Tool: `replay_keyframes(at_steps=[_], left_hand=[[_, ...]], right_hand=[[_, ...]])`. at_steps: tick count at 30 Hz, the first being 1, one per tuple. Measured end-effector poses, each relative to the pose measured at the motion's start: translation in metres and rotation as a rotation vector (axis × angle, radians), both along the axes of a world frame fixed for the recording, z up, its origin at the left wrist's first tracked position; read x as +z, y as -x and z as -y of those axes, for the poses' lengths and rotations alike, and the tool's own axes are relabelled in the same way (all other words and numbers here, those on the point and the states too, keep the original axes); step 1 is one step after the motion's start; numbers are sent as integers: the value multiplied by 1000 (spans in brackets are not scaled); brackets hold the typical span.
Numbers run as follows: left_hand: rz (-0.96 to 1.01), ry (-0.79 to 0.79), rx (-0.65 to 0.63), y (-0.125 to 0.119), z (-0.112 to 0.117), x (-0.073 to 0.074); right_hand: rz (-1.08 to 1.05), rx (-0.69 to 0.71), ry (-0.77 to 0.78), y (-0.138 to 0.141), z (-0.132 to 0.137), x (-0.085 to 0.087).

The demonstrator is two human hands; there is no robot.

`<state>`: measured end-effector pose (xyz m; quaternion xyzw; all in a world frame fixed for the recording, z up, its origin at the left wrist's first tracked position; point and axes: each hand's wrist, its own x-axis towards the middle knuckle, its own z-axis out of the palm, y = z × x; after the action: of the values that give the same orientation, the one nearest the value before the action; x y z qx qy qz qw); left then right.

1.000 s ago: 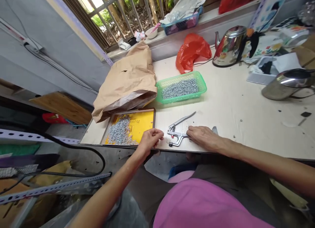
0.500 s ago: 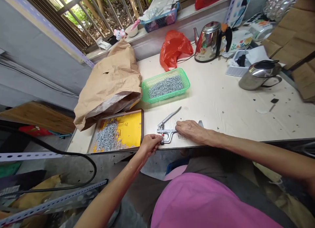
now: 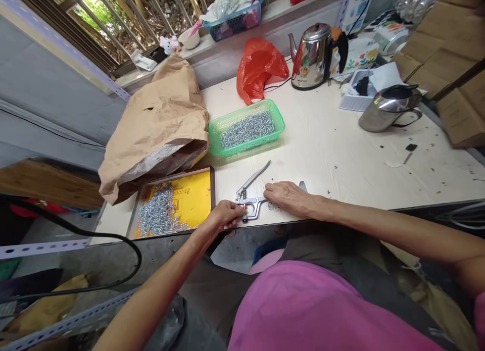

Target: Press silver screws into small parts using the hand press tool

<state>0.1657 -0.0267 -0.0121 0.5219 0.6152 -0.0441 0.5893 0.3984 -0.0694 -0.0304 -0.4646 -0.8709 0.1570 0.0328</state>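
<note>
Silver snap-fastener pliers (image 3: pixel 254 208) lie at the table's front edge, their upper lever raised at an angle, with a spring and a small red part near the jaw. My left hand (image 3: pixel 226 214) is closed in a pinch at the jaw end; whatever its fingertips hold is too small to make out. Over the lower handle, my right hand (image 3: pixel 287 196) is curled with the fingers closed, and the handle's end sticks out beyond it. Small metal bits (image 3: pixel 272 206) lie beneath that hand, partly hidden.
Left of the pliers is a shallow tray (image 3: pixel 199 194) with a yellow bottom, heaped with small metal pieces. Behind stand a green basket (image 3: pixel 278 131) of similar pieces, a brown paper bag (image 3: pixel 151 123), a red plastic bag (image 3: pixel 257 68), a kettle (image 3: pixel 311 58) and a steel jug (image 3: pixel 382 111).
The whole view has shifted slightly, so the table's things appear a little further left. My left fingers have moved slightly against the jaw; my right hand stays on the handle.
</note>
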Motion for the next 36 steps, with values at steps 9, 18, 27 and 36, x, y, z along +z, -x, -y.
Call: replay_keyframes(at_steps=[9, 18, 27, 36], left_hand=[[32, -9, 99, 3, 12, -3], [38, -10, 124, 3, 15, -8], [-240, -554, -102, 0, 32, 4], [-225, -1023, -787, -48, -1, -5]], right_hand=[[-44, -42, -118, -7, -15, 2], [70, 24, -83, -7, -46, 6], [157, -9, -69, 3, -36, 9], [133, -28, 0, -1, -24, 19]])
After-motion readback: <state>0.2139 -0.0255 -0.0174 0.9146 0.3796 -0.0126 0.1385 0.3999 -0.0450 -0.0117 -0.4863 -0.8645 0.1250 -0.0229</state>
